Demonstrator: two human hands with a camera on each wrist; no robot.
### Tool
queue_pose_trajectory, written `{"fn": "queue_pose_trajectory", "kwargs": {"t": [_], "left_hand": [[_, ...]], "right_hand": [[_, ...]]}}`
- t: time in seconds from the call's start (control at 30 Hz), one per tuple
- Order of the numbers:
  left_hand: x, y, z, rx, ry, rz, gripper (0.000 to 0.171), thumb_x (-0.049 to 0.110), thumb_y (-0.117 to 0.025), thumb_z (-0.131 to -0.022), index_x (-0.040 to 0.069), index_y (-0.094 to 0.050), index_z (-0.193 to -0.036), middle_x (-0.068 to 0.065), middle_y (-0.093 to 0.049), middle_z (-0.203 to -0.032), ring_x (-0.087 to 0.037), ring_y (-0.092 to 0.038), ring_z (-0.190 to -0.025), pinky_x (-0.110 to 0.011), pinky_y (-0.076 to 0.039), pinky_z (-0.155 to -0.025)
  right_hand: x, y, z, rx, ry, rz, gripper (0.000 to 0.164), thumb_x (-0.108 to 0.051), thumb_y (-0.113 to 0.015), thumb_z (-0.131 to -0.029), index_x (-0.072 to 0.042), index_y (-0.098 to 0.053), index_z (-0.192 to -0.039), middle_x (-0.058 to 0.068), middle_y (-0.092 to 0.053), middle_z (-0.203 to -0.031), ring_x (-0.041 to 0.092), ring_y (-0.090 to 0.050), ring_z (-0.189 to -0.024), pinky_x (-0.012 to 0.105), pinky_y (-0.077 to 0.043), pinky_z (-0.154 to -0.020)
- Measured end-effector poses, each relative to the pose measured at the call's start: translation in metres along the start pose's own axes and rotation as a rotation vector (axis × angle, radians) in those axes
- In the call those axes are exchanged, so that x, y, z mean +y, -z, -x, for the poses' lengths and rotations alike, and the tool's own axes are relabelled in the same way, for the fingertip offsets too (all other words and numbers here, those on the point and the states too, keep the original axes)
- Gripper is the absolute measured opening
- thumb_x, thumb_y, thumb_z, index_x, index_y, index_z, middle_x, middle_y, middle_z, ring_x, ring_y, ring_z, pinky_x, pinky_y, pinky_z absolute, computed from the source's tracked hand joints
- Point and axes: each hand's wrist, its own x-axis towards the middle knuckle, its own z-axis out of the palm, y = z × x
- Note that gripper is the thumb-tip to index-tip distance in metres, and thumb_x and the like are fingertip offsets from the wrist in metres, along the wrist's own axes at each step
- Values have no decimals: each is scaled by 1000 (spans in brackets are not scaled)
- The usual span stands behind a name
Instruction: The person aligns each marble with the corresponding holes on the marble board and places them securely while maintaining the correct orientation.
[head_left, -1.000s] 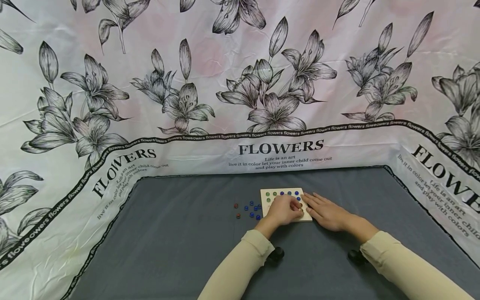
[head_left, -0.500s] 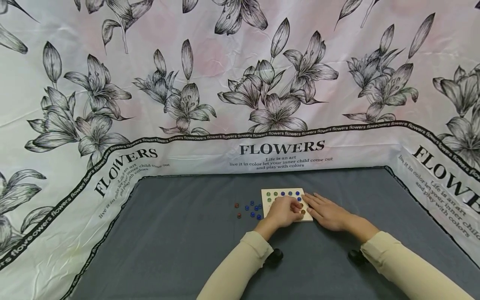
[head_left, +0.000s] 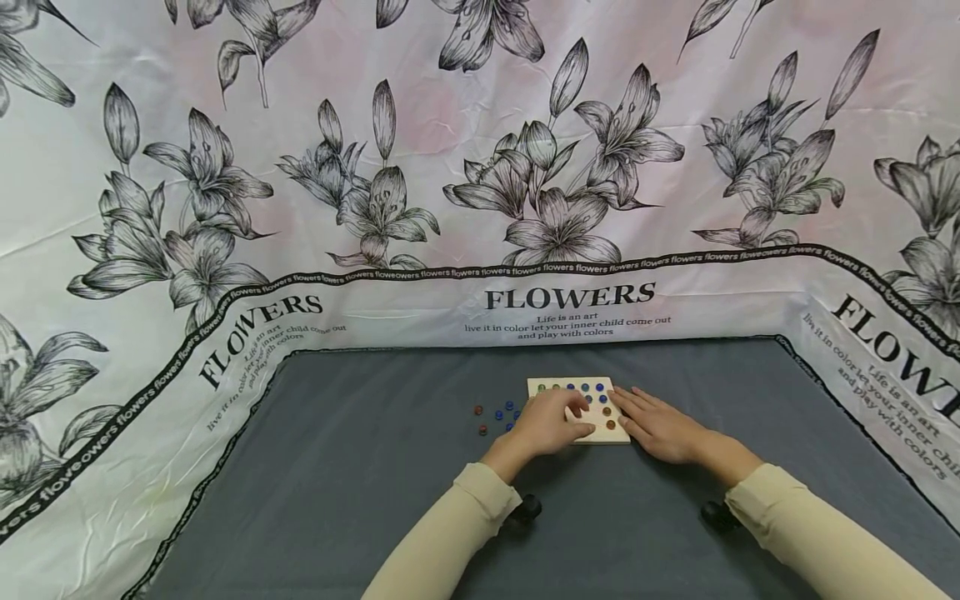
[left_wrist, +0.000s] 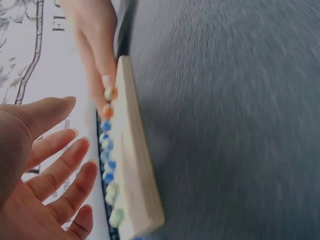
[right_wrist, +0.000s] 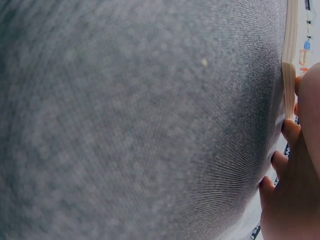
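A pale wooden board (head_left: 597,436) lies on the grey cloth, bearing small marble-like balls. Green balls (head_left: 542,388) sit at its far left, blue balls (head_left: 600,387) along the far side, and orange-brown balls (head_left: 611,425) down the right. My left hand (head_left: 551,421) hovers over the board's left part and hides some of it. In the left wrist view, that hand's fingers (left_wrist: 67,155) are spread and loosely bent, with nothing between them. My right hand (head_left: 663,427) lies with extended fingers against the board's right edge.
Loose blue balls (head_left: 498,415) and two reddish-brown balls (head_left: 478,410) lie on the grey cloth (head_left: 360,467) left of the board, some partly behind the left hand. A white flower-printed fabric (head_left: 420,317) rises behind and at both sides.
My left hand has drawn back leftward from the board's right part, and its fingers have parted, uncovering the orange-brown balls. The right hand stays at the board's edge. The view shifts slightly.
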Motion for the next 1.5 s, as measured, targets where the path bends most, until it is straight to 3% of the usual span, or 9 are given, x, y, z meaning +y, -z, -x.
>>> {"fn": "queue_pose_trajectory", "kwargs": {"t": [0.3,0.5,0.77,1.03,1.3,1.5], "left_hand": [[-21,30,22,32,9,0,30,28,-75,-95,10,-72,-120,-3,-71,-110,-11,-62,-83,-30,-49,-76],[-42,54,41,9,5,2,35,25,-74,-96,6,-69,-125,-9,-68,-117,-26,-65,-100,-40,-50,-85],[-64,77,58,26,28,0,37,24,-72,-98,7,-64,-130,-13,-64,-125,-34,-65,-112,-45,-52,-94],[-82,85,67,49,47,57,37,20,-73,-97,6,-63,-130,-19,-62,-127,-39,-62,-113,-47,-52,-93],[-102,83,66,40,96,92,39,18,-70,-99,2,-61,-133,-18,-62,-127,-35,-62,-110,-47,-52,-92],[-113,80,66,40,146,88,37,16,-70,-99,2,-62,-132,-14,-64,-124,-30,-62,-106,-46,-52,-88]], "right_hand": [[0,2,3,49,67,37,55,-32,-41,-112,-1,-37,-157,27,-37,-158,56,-31,-143,67,-28,-111],[1,-1,2,29,38,28,58,-36,-37,-112,0,-34,-158,25,-32,-162,53,-26,-147,66,-24,-114],[-1,1,4,56,70,30,55,-32,-41,-111,0,-36,-157,28,-37,-158,56,-30,-143,67,-27,-112],[2,-3,5,29,34,12,57,-36,-38,-112,-3,-34,-159,25,-34,-161,54,-26,-146,67,-25,-113],[-1,-1,4,48,51,16,55,-32,-41,-111,-1,-36,-157,27,-35,-160,56,-29,-144,68,-26,-112],[-8,4,3,8,6,23,56,-30,-39,-112,1,-32,-158,24,-31,-163,52,-25,-148,65,-23,-117]]}}
